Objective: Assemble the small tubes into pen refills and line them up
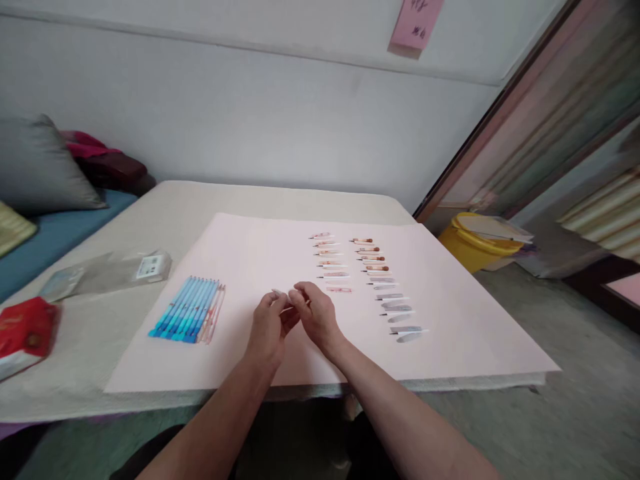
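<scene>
My left hand (269, 323) and my right hand (315, 313) meet over the middle of a pale pink sheet (450, 347) on the table. Both have their fingers pinched together around a thin small piece, likely a pen part, too small to name surely. Just beyond my right hand lie two columns of small pen parts: pinkish refills and caps (330, 263) and brown and grey ones (387, 293). A row of several blue pens (186, 319) lies to the left of my left hand.
The table (165, 200) carries a clear plastic bag with a white packet (150, 267) and a red packet (23, 333) at the left. A yellow bucket (475, 243) stands on the floor to the right. Cushions (40, 167) lie at far left.
</scene>
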`<state>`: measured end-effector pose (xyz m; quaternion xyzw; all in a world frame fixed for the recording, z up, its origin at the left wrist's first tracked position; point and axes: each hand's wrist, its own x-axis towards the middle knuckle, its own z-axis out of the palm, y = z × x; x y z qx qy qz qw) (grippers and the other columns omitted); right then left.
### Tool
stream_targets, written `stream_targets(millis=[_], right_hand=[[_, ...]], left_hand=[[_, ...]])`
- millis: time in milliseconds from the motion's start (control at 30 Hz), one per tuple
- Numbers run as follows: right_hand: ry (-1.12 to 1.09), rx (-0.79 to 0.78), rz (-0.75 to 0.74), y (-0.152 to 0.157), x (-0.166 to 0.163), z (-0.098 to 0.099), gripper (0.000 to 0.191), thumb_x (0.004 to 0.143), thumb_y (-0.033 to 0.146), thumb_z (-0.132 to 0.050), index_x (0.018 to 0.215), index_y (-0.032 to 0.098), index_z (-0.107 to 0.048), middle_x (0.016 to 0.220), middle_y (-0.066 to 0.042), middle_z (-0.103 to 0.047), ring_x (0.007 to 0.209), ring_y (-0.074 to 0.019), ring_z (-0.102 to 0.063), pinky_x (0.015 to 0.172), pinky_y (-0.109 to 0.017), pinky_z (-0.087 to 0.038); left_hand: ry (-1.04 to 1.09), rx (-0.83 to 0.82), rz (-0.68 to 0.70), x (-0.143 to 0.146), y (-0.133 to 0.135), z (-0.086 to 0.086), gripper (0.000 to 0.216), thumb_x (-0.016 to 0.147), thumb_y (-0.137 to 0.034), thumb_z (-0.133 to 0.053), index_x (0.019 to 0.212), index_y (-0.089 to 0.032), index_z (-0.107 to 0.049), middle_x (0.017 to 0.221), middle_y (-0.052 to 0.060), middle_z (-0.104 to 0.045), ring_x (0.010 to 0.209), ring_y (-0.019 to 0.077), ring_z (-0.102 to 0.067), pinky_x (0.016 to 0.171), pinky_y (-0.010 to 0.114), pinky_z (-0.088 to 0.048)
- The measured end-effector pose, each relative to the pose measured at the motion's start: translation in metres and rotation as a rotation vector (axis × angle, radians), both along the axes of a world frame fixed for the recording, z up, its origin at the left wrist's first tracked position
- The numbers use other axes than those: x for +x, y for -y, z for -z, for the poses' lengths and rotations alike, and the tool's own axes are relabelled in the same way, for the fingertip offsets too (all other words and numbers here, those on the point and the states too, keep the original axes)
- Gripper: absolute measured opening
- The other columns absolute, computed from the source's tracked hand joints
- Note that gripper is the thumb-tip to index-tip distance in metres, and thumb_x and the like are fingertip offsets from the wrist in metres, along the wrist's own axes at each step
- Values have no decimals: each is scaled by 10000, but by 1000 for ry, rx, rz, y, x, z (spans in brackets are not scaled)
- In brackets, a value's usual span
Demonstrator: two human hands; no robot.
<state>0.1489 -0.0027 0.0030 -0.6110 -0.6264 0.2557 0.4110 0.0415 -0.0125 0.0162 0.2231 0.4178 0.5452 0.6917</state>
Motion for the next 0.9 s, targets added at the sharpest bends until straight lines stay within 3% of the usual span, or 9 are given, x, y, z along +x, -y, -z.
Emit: stream_targets(millis=[267,633,767,900], right_hand=[[-321,-45,-29,-1,-4,-1,282,873,428,-435,833,200,-596,750,15,-591,724,-134,-541,673,-241,-416],[-361,-31,-84,0,-8,-1,281,874,410,-435,889,192,-612,818,1,-618,760,-132,-549,703,-241,-423],[-261,-13,-155,-3,-1,-3,329,914,412,-354,944,191,-596,865,-13,-628,784,-134,-560,708,-243,-429],[224,20,-105,-11,27,-5,269,915,365,-393,925,192,-599,938,-50,-627,876,-167,-559,747,-266,-404]], left_hand=[[-6,-14,34,8,8,0,217,709,-319,-655,787,-186,-502,743,12,-609,730,163,-631,701,306,-487],[128,-50,-24,4,2,6,170,685,-188,-676,728,-159,-515,686,1,-599,654,111,-605,675,251,-501],[159,-91,-29,1,-2,10,128,719,-136,-644,722,-155,-517,668,3,-599,630,99,-602,676,242,-517],[132,-134,-66,-3,-6,6,94,769,-122,-597,731,-152,-516,669,34,-618,631,113,-619,638,238,-531]])
